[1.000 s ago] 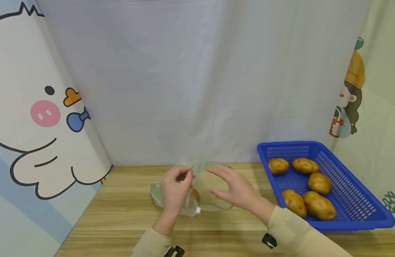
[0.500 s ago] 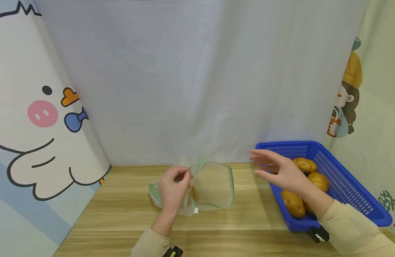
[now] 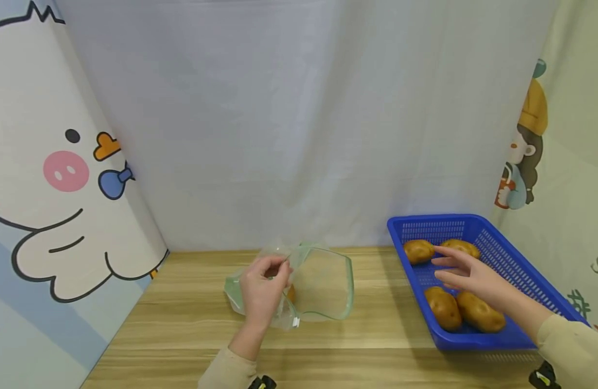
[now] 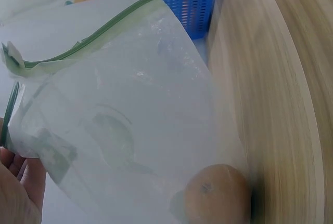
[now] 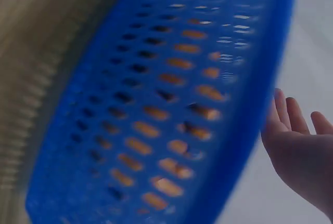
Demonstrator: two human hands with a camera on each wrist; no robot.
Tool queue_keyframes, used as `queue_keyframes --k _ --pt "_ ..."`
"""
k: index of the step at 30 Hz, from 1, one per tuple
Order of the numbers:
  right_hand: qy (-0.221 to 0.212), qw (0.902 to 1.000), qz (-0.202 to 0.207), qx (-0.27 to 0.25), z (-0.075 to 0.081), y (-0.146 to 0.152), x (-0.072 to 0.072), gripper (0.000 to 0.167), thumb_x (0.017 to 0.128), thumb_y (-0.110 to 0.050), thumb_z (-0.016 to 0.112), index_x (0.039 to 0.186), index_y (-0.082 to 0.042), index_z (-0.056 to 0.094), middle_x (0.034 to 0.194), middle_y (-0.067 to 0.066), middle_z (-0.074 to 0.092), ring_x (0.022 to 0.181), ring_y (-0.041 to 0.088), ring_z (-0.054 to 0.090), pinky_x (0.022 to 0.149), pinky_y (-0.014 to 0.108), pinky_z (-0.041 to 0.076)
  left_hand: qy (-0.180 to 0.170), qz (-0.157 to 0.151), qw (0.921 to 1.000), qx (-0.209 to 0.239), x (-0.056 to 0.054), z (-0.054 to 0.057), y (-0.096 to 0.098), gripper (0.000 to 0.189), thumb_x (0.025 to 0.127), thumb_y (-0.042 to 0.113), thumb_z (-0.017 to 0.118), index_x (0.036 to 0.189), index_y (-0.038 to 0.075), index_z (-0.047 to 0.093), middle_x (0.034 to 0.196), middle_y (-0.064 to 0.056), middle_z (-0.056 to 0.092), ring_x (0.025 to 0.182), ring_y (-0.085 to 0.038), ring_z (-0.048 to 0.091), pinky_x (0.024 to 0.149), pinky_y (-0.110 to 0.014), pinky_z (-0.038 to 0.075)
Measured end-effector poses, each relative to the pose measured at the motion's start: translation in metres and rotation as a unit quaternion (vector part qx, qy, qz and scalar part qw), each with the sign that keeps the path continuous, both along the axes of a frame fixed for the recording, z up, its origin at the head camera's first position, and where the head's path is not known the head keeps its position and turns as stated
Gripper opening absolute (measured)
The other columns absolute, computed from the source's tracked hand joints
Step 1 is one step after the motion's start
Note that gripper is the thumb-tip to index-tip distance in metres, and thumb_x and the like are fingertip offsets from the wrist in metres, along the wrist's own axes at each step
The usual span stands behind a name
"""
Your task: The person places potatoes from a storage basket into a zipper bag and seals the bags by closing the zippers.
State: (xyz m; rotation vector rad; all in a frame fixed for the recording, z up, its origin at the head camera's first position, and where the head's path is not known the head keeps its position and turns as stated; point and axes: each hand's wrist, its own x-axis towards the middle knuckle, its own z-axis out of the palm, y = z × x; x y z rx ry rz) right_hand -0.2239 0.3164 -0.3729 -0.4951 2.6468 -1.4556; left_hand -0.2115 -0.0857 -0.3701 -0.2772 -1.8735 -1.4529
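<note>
My left hand (image 3: 262, 289) pinches the rim of a clear zip bag (image 3: 325, 283) with green trim, whose mouth gapes toward the right. A white slider (image 3: 296, 322) sits at its near corner. Inside the bag lies a potato (image 4: 216, 195), seen through the plastic in the left wrist view. Over the blue basket (image 3: 478, 342), my right hand (image 3: 474, 273) hovers with fingers extended and nothing in them. Below and around it are several potatoes: one at the back left (image 3: 418, 251), one behind the fingers (image 3: 461, 248), and a front pair, including this potato (image 3: 442, 309).
The wooden table (image 3: 182, 329) runs back to a pale curtain (image 3: 260, 135). The basket stands at the table's right side, beside a printed cloth (image 3: 571, 178). In the right wrist view, the basket's perforated wall (image 5: 151, 104) fills much of the picture.
My right hand has left the bag's mouth and moved right to above the basket. The left hand keeps its pinch on the bag, nearly still.
</note>
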Motion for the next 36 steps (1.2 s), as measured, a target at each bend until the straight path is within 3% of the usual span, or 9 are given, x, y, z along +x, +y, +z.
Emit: queue_keyframes --k 2,6,12,17,23,25,31,36 --pt "-0.016 0.9998 0.006 -0.006 -0.008 0.006 -0.001 0.066 0.102 -0.017 0.058 0.152 0.008 0.023 0.14 0.036 0.044 0.116 0.027 0.06 0.087 0.038 0.058 -0.007 0.005 1.0 0.002 -0.006 -0.008 -0.002 0.007 0.078 -0.014 0.073 0.079 -0.008 0.072 0.076 -0.016 0.069 0.062 -0.025 0.067 0.05 -0.012 0.051" --pt "-0.025 0.9989 0.033 0.021 -0.02 0.016 -0.002 0.07 0.1 -0.017 0.06 0.152 0.008 0.021 0.142 0.038 0.04 0.122 0.047 0.052 0.091 0.046 0.055 -0.006 0.01 0.9999 0.0 -0.016 -0.021 -0.006 0.007 0.079 -0.009 0.076 0.08 -0.002 0.075 0.077 -0.011 0.071 0.065 -0.022 0.067 0.052 -0.011 0.051" --pt "0.017 0.9903 0.124 0.061 -0.035 0.028 -0.006 0.077 0.096 -0.008 0.065 0.154 0.005 0.016 0.145 0.043 0.028 0.122 0.061 0.042 0.093 0.04 0.053 0.002 -0.003 1.0 0.002 -0.017 -0.024 -0.01 0.007 0.082 -0.003 0.076 0.082 0.004 0.077 0.078 -0.005 0.072 0.066 -0.019 0.068 0.054 -0.014 0.053" --pt "0.078 0.9788 0.15 0.116 -0.046 0.032 -0.009 0.087 0.089 -0.011 0.074 0.157 -0.003 0.02 0.146 0.04 0.028 0.119 0.057 0.045 0.092 0.039 0.053 -0.004 0.001 1.0 -0.007 -0.016 -0.024 -0.011 0.008 0.082 -0.002 0.075 0.082 0.005 0.077 0.078 -0.004 0.071 0.066 -0.017 0.067 0.054 -0.016 0.054" --pt "0.159 0.9528 0.144 0.215 -0.056 0.035 -0.012 0.097 0.079 -0.036 0.084 0.155 -0.008 0.03 0.144 0.025 0.042 0.126 0.034 0.044 0.097 0.037 0.049 0.0 0.006 0.9999 -0.015 -0.016 -0.024 -0.012 0.009 0.082 -0.003 0.075 0.081 0.005 0.077 0.078 -0.003 0.071 0.067 -0.016 0.067 0.055 -0.016 0.054" --pt "0.159 0.9481 0.147 0.233 -0.058 0.036 -0.012 0.1 0.077 -0.042 0.084 0.155 -0.009 0.03 0.145 0.022 0.044 0.127 0.034 0.043 0.097 0.035 0.049 0.003 0.005 0.9999 -0.016 -0.017 -0.025 -0.012 0.009 0.082 -0.004 0.075 0.081 0.004 0.077 0.078 -0.004 0.071 0.067 -0.017 0.068 0.055 -0.015 0.054" --pt "0.119 0.9456 0.156 0.259 -0.059 0.032 -0.011 0.101 0.077 -0.042 0.083 0.156 -0.012 0.029 0.146 0.024 0.04 0.127 0.047 0.044 0.092 0.058 0.05 0.01 0.002 0.9999 -0.013 -0.017 -0.026 -0.013 0.009 0.081 -0.005 0.076 0.081 0.004 0.076 0.078 -0.006 0.072 0.067 -0.019 0.068 0.055 -0.015 0.054" --pt "0.134 0.9369 0.161 0.28 -0.065 0.03 -0.012 0.096 0.075 -0.033 0.086 0.154 -0.017 0.033 0.145 0.026 0.04 0.122 0.049 0.049 0.084 0.054 0.054 0.012 0.004 0.9998 -0.015 -0.014 -0.021 -0.012 0.009 0.08 -0.01 0.075 0.08 -0.001 0.075 0.075 -0.009 0.072 0.063 -0.022 0.067 0.052 -0.016 0.053"
